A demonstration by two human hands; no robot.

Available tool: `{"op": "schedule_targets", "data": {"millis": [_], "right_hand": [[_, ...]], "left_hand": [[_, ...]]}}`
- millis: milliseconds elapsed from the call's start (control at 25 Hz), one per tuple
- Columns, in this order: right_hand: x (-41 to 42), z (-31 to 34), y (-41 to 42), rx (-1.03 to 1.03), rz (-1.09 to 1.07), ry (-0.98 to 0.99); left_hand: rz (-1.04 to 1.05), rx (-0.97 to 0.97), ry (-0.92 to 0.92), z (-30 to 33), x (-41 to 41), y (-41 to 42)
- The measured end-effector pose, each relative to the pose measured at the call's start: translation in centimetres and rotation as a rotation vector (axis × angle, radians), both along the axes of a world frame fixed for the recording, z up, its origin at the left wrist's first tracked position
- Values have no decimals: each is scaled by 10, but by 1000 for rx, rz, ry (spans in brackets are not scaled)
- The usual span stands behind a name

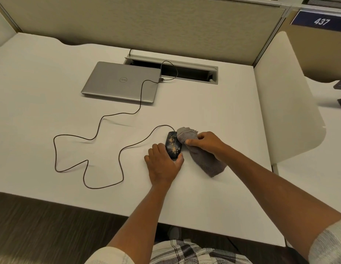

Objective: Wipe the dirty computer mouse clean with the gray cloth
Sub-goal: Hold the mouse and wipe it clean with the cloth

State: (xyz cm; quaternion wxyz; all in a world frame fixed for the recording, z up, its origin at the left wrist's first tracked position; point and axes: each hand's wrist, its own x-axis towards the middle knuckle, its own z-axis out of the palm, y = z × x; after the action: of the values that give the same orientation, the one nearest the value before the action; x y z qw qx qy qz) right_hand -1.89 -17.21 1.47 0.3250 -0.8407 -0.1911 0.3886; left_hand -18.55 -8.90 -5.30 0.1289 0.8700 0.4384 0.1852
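Observation:
A black wired computer mouse [173,144] speckled with tan dirt lies on the white desk [51,111]. My left hand [163,164] grips the mouse's near end, fingers on its left side and thumb on its right. Just right of the mouse, my right hand [205,141] is closed on a bunched gray cloth [204,159]. The cloth's upper fold touches the mouse's far right edge, and its lower end trails on the desk toward me.
The mouse's dark cable [89,138] snakes in loops across the desk's left half to a closed silver laptop [121,82]. Behind the laptop is an open cable slot [173,70]. Beige partition walls [146,21] enclose the desk at the back, a white panel [285,103] at the right.

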Motion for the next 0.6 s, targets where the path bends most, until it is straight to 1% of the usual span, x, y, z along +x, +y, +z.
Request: {"op": "schedule_targets", "data": {"millis": [120,240,400,600], "right_hand": [[0,3,8,-93,31,-6],[-7,-1,8,-118,68,-128],[-14,-1,9,-19,116,-350],[-6,11,15,62,25,-477]], "left_hand": [[-3,-7,1,0,0,0],[-5,-12,-8,0,0,0],[-2,-19,-14,1,0,0],[5,-22,-2,2,0,0]]}}
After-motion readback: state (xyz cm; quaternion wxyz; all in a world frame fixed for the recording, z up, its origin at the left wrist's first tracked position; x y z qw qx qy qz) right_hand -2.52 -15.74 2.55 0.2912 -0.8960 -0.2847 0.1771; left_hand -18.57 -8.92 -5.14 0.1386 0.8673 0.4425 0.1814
